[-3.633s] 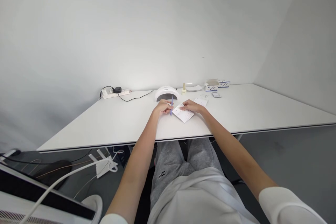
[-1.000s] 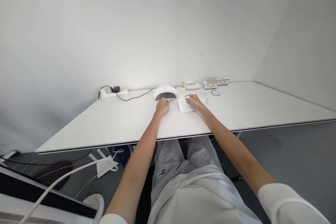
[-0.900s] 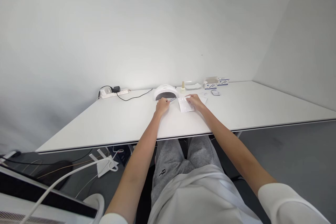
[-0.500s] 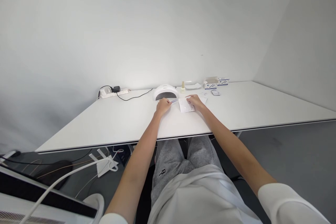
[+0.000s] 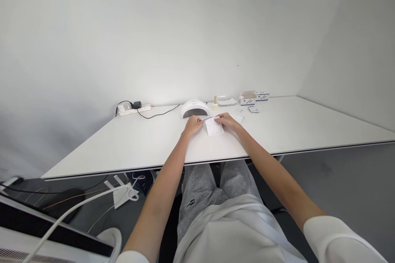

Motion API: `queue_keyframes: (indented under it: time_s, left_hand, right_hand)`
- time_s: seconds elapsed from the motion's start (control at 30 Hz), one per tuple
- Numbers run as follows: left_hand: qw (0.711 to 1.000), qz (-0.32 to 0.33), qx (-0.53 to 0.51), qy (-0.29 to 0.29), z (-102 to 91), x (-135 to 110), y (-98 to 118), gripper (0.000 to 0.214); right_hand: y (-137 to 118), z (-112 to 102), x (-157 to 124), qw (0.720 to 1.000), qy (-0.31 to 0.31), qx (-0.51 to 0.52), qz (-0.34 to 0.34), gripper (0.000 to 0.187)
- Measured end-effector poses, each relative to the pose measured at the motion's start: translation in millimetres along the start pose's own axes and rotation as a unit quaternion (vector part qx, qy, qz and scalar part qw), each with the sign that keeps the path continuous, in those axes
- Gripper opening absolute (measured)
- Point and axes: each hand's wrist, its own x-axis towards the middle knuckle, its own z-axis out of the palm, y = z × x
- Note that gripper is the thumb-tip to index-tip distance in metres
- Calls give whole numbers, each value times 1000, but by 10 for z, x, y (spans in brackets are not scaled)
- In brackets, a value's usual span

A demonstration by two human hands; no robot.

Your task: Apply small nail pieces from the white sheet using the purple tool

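Note:
Above the middle of the white table, my left hand [image 5: 193, 125] is closed around a thin bluish tool [image 5: 207, 118], slender like tweezers or a stick; its exact kind is too small to tell. My right hand [image 5: 227, 120] pinches the upper right edge of a small white sheet [image 5: 214, 127] printed with little purple and dark marks. The tool's tip meets or overlaps the sheet's top edge, and I cannot tell whether they touch. Just behind my hands stands a white arched nail lamp [image 5: 195, 109]. Some white paper [image 5: 238, 118] lies beside my right hand.
A small bottle with a gold cap [image 5: 215, 102] stands by a clear tray [image 5: 227, 101] near the wall. Farther right are an opened box [image 5: 247, 98], another box [image 5: 262, 96] and a small packet [image 5: 253, 109]. A power strip [image 5: 125, 109] and cable lie at the back left.
The sheet has moved left and slightly toward me, closer to my left hand. My right hand has shifted a little left with it, and the tool now overlaps the sheet's top.

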Motion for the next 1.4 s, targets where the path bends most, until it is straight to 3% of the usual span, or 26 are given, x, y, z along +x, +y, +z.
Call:
queue_keyframes:
  time_s: [0.1,0.37,0.6,0.77,0.97,1.13,1.4]
  left_hand:
    - [1000,9,24,0,11,4,-6,20]
    - [999,19,-32,-4,-18,-40,81,16]
    - [996,-20,-88,18,-51,-49,140,10]
    - [993,-33,-115,11,-40,-62,127,10]
    - [991,-49,-124,6,-48,-78,156,9]
    - [990,-45,-135,12,-68,-65,156,14]
    - [992,-52,-114,24,-68,-56,125,17]
  right_hand:
    - [-9,-1,-12,1000,-17,-20,-10,17]
    - [-78,26,-56,999,-42,-22,-14,23]
    - [-101,44,-77,997,-53,-44,-31,25]
    - [-94,44,-67,997,-49,-55,-6,26]
    - [-42,37,-21,996,-36,-77,-10,28]
    - [0,42,12,999,-11,-30,-20,28]
    - [-46,37,-20,997,67,-18,-15,25]
